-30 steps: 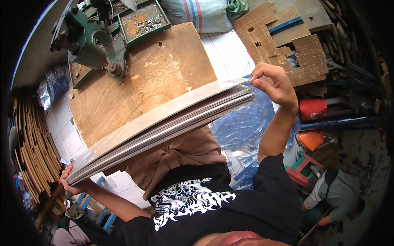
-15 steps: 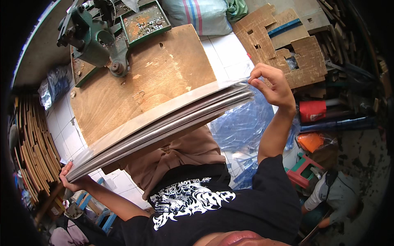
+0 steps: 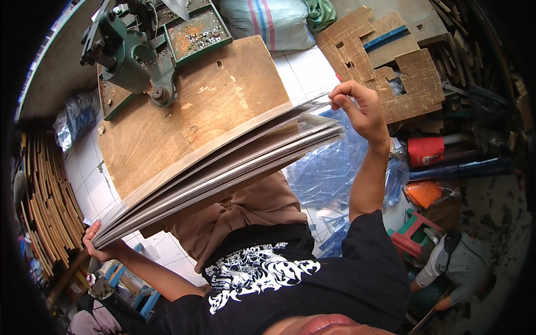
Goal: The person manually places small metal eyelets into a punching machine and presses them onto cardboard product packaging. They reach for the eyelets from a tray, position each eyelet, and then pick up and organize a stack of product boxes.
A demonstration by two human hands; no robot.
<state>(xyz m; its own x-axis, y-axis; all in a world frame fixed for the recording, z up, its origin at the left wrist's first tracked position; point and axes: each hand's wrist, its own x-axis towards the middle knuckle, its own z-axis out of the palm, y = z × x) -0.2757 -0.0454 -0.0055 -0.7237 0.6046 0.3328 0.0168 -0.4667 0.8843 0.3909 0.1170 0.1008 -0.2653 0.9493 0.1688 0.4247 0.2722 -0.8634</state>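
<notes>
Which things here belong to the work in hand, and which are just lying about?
In hand:
- stack of thin sheets
- left grip, at its left end
- right grip, pinching upper sheets

Apparently lying about:
- striped sack
- orange bundle
- cut-out brown board

The stack (image 3: 223, 180) hides the near side of the desk (image 3: 234, 89). The sack (image 3: 254, 25) is cut off at the far edge. Bits (image 3: 210, 38) in the tray (image 3: 204, 53) are too small to identify.
</notes>
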